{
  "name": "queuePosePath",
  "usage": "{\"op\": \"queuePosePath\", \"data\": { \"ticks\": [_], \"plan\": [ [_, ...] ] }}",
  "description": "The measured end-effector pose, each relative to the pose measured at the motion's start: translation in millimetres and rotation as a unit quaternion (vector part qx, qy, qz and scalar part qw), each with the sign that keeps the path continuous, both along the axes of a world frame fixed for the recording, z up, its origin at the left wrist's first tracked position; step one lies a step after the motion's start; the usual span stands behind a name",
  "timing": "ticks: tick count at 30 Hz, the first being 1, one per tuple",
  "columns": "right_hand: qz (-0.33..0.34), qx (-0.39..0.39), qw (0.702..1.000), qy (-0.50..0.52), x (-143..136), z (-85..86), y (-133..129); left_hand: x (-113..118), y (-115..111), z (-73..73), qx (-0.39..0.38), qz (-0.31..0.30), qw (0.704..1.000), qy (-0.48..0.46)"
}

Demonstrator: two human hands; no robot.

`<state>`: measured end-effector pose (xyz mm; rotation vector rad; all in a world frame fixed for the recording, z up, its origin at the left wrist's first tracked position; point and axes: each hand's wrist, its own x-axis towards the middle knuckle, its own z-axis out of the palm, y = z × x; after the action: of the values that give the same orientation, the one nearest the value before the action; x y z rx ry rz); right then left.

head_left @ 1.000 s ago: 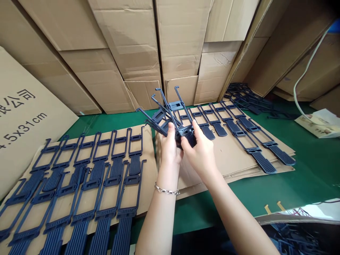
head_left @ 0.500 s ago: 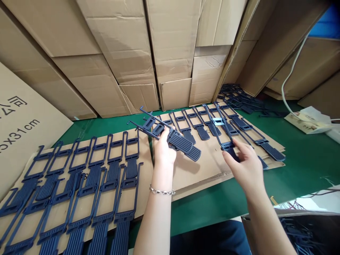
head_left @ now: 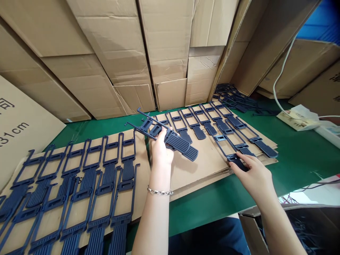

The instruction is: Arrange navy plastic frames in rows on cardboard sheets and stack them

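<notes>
My left hand (head_left: 160,152) is closed around a small stack of dark blue plastic frames with ribbed paddles (head_left: 178,142), held above the cardboard sheet (head_left: 196,173). Their thin hooked arms point away to the upper left. Thumb and fingers of my right hand (head_left: 255,177) pinch the ribbed end of another such frame (head_left: 220,138). This one lies low over the sheet's right part, beside the frames laid there in rows; whether it touches the cardboard I cannot tell. More of these frames (head_left: 127,184) lie in rows on the left cardboard sheet (head_left: 142,198).
Cardboard boxes (head_left: 164,46) form a wall behind the green table (head_left: 191,209). A loose pile of dark frames (head_left: 236,97) sits at the back right, near a white cable (head_left: 278,78). Below the table edge, at lower right, an open box (head_left: 255,230) contains dark parts.
My right hand has lowered its frame toward the cardboard, moving slightly right and nearer to me. The left hand keeps its stack almost still. The view has shifted a little to the right.
</notes>
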<state>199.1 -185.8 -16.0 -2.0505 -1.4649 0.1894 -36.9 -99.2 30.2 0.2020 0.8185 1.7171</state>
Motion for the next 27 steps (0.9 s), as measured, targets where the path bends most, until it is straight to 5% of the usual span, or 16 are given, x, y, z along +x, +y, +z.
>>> {"op": "queuePosePath", "data": {
  "ticks": [19,27],
  "plan": [
    [0.042,-0.013,0.993,-0.110,-9.6,-1.1,10.1,1.3,-1.5,2.6,-0.021,-0.037,0.999,-0.023],
    [0.043,-0.097,0.985,-0.138,-15.7,9.7,16.2,1.3,-2.1,2.1,-0.006,-0.048,0.998,-0.026]
  ]
}}
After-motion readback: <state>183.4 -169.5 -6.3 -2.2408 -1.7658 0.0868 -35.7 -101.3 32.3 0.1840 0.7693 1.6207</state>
